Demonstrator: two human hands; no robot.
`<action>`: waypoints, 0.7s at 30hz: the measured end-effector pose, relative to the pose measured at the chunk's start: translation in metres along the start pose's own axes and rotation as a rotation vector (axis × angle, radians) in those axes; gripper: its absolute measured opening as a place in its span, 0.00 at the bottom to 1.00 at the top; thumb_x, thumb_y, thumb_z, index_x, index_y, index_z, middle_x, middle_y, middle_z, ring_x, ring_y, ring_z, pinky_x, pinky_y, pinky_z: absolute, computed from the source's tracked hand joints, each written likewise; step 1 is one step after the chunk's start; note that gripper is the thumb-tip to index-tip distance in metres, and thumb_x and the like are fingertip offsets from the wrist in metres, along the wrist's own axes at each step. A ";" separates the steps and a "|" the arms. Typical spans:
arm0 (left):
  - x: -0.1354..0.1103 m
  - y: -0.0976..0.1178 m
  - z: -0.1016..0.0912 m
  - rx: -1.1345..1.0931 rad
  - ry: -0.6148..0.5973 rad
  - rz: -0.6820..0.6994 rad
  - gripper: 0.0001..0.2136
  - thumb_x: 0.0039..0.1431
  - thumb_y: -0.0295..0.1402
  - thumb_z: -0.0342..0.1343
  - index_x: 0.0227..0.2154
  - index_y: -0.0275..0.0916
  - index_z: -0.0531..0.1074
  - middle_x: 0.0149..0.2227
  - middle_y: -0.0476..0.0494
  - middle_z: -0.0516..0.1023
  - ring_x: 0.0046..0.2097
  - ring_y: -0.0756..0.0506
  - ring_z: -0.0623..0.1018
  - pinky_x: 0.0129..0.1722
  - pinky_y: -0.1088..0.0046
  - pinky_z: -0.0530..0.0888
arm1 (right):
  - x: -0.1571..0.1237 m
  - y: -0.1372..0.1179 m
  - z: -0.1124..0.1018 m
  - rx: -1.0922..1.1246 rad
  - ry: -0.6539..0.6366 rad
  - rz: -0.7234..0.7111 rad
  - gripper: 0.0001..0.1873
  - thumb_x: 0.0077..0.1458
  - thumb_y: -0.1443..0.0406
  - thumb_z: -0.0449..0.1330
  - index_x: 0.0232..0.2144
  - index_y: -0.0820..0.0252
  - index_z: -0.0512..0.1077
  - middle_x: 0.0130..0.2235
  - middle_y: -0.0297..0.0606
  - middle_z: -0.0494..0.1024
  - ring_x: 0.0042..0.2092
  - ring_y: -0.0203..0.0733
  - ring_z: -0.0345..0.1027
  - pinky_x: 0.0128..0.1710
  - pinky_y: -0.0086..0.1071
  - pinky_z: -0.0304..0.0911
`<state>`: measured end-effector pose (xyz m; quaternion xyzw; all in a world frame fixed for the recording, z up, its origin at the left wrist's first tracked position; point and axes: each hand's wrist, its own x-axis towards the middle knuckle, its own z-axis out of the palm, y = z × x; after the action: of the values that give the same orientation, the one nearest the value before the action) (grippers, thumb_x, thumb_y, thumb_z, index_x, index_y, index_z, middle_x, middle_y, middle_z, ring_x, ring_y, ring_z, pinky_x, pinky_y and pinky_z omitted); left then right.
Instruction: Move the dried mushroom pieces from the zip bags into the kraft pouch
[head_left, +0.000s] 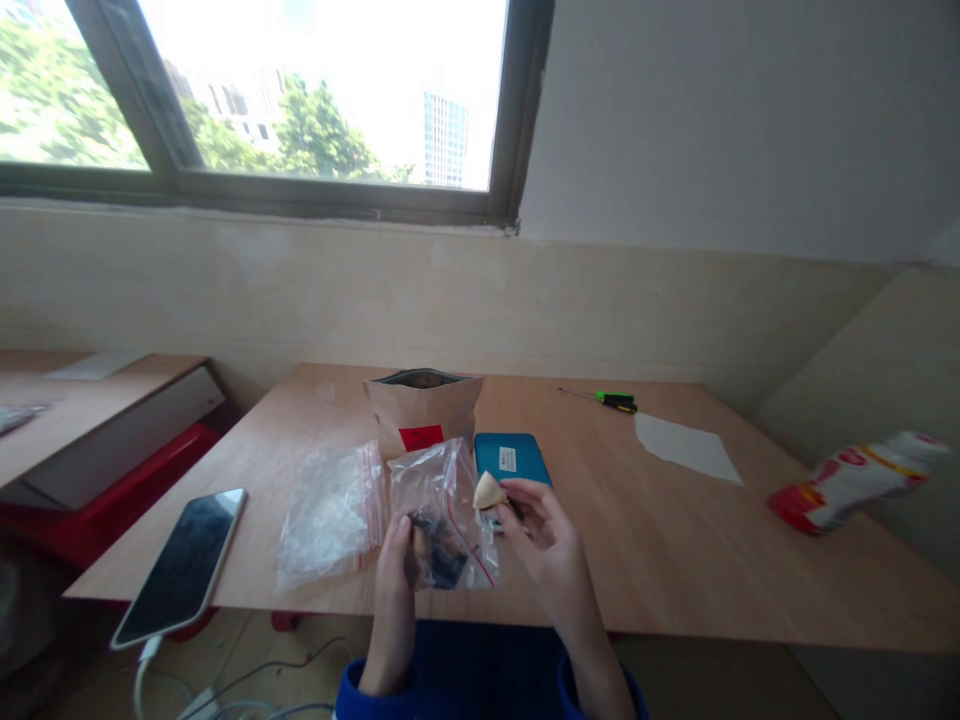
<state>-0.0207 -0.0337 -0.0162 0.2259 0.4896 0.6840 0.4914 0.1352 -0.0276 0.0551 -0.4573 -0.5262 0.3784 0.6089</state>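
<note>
My left hand [397,560] is closed on a clear zip bag [427,480] with a red seal line, held up over the table's front edge. Dark and brownish pieces show through the plastic at its bottom. My right hand [544,530] pinches a small pale, wedge-shaped piece [489,492] with a dark underside, just right of the bag's mouth; its exact kind is unclear. Behind the bag, a brown paper pouch [386,412] with a red label stands upright, open at the top. A blue box [531,455] with a white sticker lies behind my right hand.
Several flat clear zip bags [326,510] lie left of my hands. A phone [184,565] with a cable plugged in overhangs the table's front left edge. Toward the right are a screwdriver [616,401], white paper [686,447] and a red-and-white bottle [847,485].
</note>
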 end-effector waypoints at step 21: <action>0.014 0.023 -0.029 -0.023 0.091 0.077 0.22 0.50 0.50 0.59 0.40 0.36 0.76 0.39 0.44 0.80 0.47 0.40 0.77 0.51 0.62 0.72 | 0.130 -0.020 0.062 -0.809 -0.390 -0.725 0.14 0.65 0.62 0.51 0.48 0.56 0.73 0.54 0.44 0.72 0.58 0.47 0.60 0.59 0.45 0.53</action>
<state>-0.0598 -0.0356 -0.0106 0.2076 0.4943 0.7176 0.4446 0.0948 0.0987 0.1146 -0.3661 -0.8548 -0.0083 0.3678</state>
